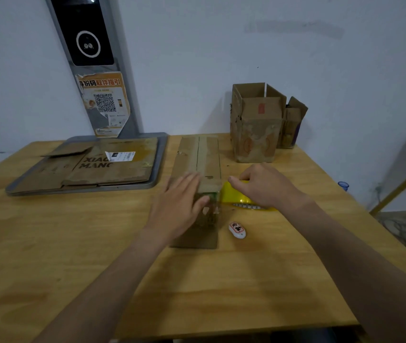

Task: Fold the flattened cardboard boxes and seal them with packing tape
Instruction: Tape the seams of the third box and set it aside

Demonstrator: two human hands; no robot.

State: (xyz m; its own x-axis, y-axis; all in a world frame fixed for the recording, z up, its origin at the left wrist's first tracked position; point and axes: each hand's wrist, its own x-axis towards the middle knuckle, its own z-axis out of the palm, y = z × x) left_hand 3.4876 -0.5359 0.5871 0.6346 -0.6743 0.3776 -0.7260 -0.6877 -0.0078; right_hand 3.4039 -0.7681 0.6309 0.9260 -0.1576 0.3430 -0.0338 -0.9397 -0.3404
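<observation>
- While the sealing step is under way, unfolded stock waits at far left: a stack of flattened boxes (103, 167) lies on a grey tray (161, 157) at the foot of a scanner stand (93, 70). At least two sheets show; the exact count cannot be told.
- Left hand (177, 206): fingers straight, palm pressing down on the near end of the folded box (200, 157). It steadies the box and grasps nothing.
- Folded box: one, lying lengthwise at the centre of the wooden table (48, 243), its top seam running away from the viewer, with a paler strip, probably tape, along that seam.
- Tape dispenser (231, 194): one, yellow, with a toothed edge, touching the near right corner of the box.
- Right hand (263, 186): fingers curled over the dispenser, grasping it.
- Step in hand, as judged: taping the near end of the seam. The next move calls for firm downward pressure from the left hand while the right draws the strip over the edge and tears it on the teeth.
- White tag-like object (237, 230): one, on the table just beside the box; its purpose is unclear.
- Upright boxes at rear right: two, a larger box (256, 129) and a smaller box (293, 125) touching it, both with top flaps open.
</observation>
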